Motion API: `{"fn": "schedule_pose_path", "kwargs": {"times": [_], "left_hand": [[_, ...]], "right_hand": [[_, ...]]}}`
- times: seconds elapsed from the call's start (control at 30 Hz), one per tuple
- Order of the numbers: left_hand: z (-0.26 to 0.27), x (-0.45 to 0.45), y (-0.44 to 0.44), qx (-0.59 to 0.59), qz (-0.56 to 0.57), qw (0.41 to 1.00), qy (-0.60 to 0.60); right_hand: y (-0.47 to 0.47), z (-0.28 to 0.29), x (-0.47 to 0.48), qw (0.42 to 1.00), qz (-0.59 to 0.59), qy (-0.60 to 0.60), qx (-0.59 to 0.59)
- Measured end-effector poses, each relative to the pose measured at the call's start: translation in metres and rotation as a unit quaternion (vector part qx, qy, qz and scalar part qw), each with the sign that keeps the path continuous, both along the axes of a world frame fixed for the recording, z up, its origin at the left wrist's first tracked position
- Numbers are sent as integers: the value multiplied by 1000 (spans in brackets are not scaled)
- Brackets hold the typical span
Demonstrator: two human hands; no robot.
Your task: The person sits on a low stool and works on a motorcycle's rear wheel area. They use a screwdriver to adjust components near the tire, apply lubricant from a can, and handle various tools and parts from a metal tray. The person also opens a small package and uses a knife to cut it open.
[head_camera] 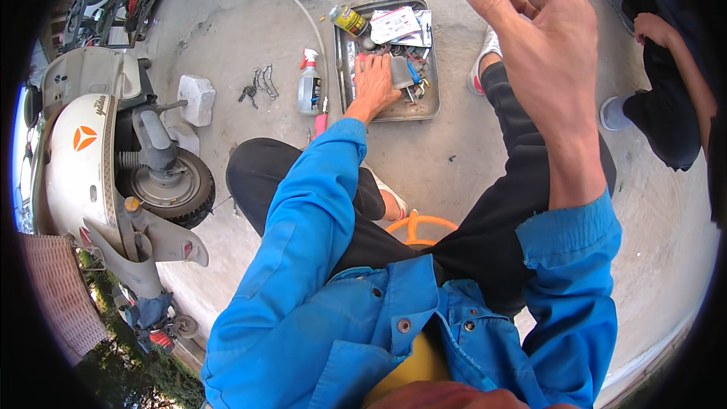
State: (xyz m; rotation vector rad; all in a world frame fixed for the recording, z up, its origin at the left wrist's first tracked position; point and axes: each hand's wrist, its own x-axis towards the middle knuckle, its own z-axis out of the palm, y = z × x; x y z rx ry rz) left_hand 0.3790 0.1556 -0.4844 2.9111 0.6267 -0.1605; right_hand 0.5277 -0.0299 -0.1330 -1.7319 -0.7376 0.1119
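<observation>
My left hand (375, 80) reaches palm down into a shallow metal tray (392, 119), over its jumbled small parts. What lies under its fingers is hidden, so I cannot tell if it grips anything. Beside it in the tray is a grey cup-like container (401, 72), with a blue piece (414, 75) to its right. A yellow-labelled bottle (349, 21) leans at the tray's far left corner. Printed packets (395, 24) lie at the far right. Raised close to the camera, my right hand (542, 40) has its thumb apart from bent fingers, and nothing shows in it.
Left of the tray stand a spray bottle (309, 86) and a hose (306, 11) with a pink-handled end (321, 124). A chain (264, 82) and white block (196, 100) lie nearer a scooter (85, 147). Another person's leg (661, 119) is at right. An orange-framed stool (420, 221) is beneath me.
</observation>
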Motion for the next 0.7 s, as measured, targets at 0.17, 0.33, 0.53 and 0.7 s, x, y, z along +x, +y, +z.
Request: {"fn": "schedule_pose_path", "kwargs": {"times": [0.17,0.33,0.53,0.7], "left_hand": [[32,-3,-19,-213,129,966,69],[43,-20,-17,-279,241,929,28],[53,-36,34,-531,453,686,-205],[38,-30,63,-488,511,671,-225]], "right_hand": [[14,17,0,999,31,11,28],[6,0,-8,998,62,-11,12],[-13,-30,-73,910,264,-293,129],[-30,-20,-142,851,436,-199,217]]}}
